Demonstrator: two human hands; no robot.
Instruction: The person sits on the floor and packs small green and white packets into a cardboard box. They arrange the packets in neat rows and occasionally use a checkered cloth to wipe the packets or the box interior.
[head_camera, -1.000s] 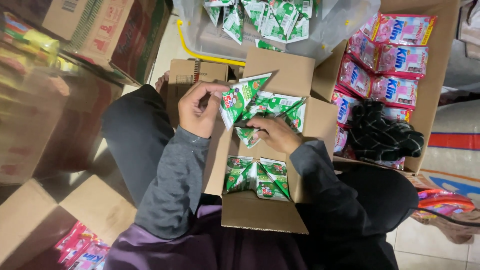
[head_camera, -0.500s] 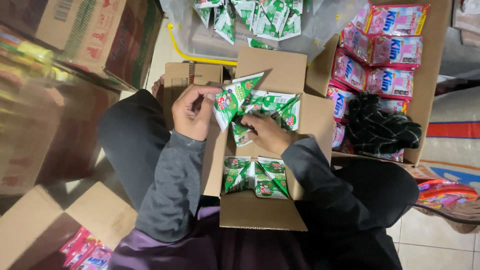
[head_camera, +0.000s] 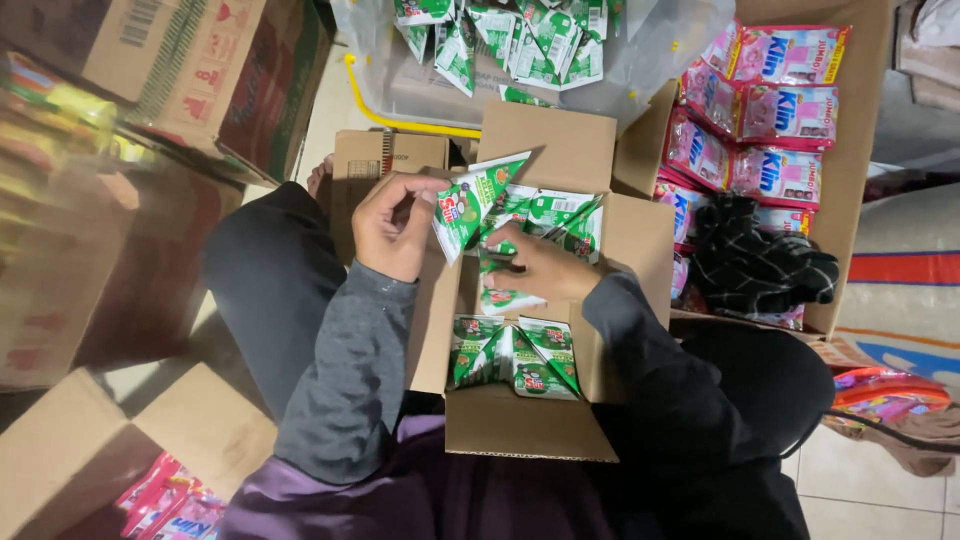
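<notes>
- While the left hand (head_camera: 392, 228) pinches a green sachet strip (head_camera: 470, 200), keep it taut.
- Beneath it, the right hand (head_camera: 540, 268) grips sachets (head_camera: 505, 298); lay them flat in the cardboard box (head_camera: 520, 425).

The scene is dim, with soft light falling from above onto the middle, where the green sachets (head_camera: 470, 205) look sharp and bright. The left edge smears into blur over the stacked cartons (head_camera: 70, 200). Dark clothing sinks into deep shadow below.
</notes>
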